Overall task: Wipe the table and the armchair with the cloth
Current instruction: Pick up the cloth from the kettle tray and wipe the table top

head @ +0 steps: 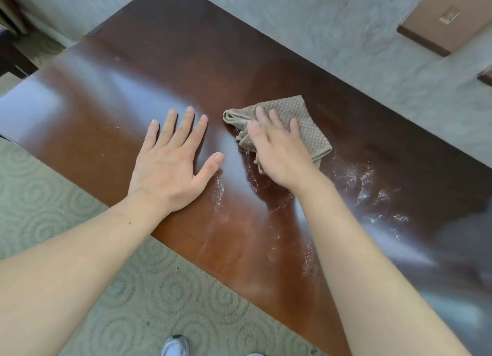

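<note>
I see right hand (277, 148) flat, fingers straight, pressing beige waffle-weave cloth (298, 124) mid-frame onto glossy dark brown wooden table (159, 71) to wipe white dust; left hand (173, 158) splayed, empty, bracing

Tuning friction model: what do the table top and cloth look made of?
Table: likely wood or veneer, glossy lacquer; red-brown, mirror-like glare. Cloth: soft woven textile, perhaps microfibre; beige, raised dot texture, folds under the right hand.
</note>
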`<state>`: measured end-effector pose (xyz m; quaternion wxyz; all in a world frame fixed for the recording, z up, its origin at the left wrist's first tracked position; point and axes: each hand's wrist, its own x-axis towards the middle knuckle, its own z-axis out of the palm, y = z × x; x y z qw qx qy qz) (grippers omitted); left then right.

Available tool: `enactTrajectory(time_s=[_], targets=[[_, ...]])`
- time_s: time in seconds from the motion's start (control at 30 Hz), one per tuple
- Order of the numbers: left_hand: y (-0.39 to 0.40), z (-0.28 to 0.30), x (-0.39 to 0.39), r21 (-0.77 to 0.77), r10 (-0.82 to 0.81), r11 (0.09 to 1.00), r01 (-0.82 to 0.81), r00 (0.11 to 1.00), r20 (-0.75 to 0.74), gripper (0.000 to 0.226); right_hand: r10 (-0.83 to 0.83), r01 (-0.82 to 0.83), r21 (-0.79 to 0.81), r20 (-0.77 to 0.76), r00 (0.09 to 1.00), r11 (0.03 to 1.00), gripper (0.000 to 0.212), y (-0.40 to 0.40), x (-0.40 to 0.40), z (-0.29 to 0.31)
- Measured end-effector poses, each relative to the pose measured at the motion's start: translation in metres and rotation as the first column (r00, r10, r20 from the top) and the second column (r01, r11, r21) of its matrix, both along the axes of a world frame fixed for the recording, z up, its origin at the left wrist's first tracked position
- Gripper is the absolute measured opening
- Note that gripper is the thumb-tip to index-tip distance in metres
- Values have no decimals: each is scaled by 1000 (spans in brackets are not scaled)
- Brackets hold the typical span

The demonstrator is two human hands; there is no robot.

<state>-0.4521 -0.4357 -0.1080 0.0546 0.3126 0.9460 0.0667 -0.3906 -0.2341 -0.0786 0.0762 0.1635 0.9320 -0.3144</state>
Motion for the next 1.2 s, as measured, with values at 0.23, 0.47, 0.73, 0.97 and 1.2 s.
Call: enactTrajectory(time_s=[0.23,0.47,0.73,0.97,1.2], targets=[[-1,1,-1,22,-19,1000,19,1000,7,85,-4,4,-6,4,1000,1000,55,-45,52,0],[-1,1,-2,11,-31,999,31,999,33,83,-7,11,-64,51,999,998,61,-68,84,5],[1,-3,-4,-32,-23,999,23,1000,6,80,-52,32,253,71,996,967,57,-41,36,-19],[1,-4,-3,-25,-19,1000,19,1000,-8,79,-44,18,366,64,997,930,74,6,-28,-30],[1,-3,-3,-10,-12,1000,12,1000,-2,79,-89,84,429,-8,996,899,74,31,-91,-32]])
